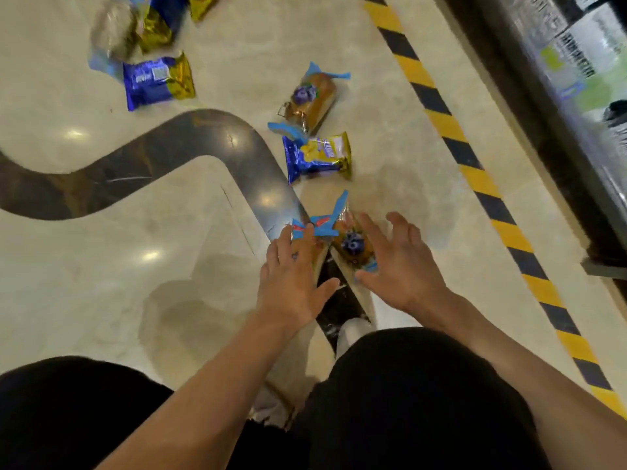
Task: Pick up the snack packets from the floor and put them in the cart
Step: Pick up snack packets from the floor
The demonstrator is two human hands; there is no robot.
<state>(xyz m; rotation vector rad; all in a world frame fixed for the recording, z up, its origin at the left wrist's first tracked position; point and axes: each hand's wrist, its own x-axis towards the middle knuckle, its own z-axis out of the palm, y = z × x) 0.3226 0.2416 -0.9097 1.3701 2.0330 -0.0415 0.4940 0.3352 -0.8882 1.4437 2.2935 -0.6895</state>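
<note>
The left hand (291, 283) is seen spread flat, fingers straight and apart, laid over a bread packet (314, 247) w/ blue ends on the floor (101, 266); whether the packet is really touched cannot be told. The right hand (397, 262) is also held apart, fingers relaxed and slightly bent, above & just beside a second bread packet (353, 244); nothing is clamped by either hand. The two packets are lying side by side, approx. touching, at the edge of a dark curved band (163, 144) in the pale floor.

Further ahead a blue-and-yellow snack packet (317, 156) is seen, and just behind it a third bread packet (310, 98), tilted. To the left, well apart, another blue-and-gold packet (156, 81) is lying, w/ a blurred heap of more packets (146, 23) at the top edge.

A yellow-black striped line (471, 137) is run diagonally on the right. Black trousers (417, 385) & a white shoe (353, 329) are visible below. No cart is shown
</note>
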